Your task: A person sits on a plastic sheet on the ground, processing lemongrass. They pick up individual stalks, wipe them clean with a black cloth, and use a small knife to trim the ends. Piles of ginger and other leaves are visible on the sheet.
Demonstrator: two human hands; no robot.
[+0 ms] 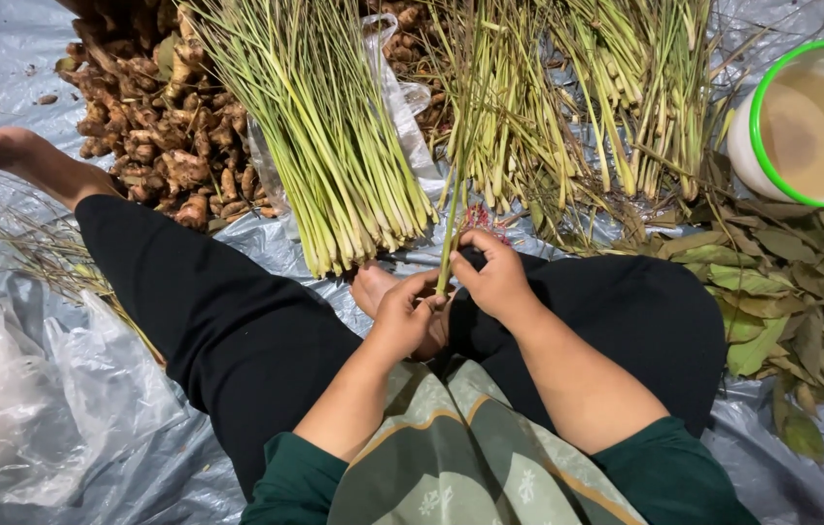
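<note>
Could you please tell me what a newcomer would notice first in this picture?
Probably the big bundle of green stalks fanned out at top centre, with a pile of knobbly brown roots to its left. Just below, the left hand and right hand pinch a single stalk above the lap. A green-rimmed white bucket sits top right.

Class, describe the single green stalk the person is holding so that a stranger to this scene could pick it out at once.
Start at the grey plastic sheet and find the big lemongrass bundle lying in the middle. Just right of its cut ends, one thin stalk stands apart, its base pinched between the left hand and right hand. Unlike its neighbours, it is held, not lying in a pile.
</note>
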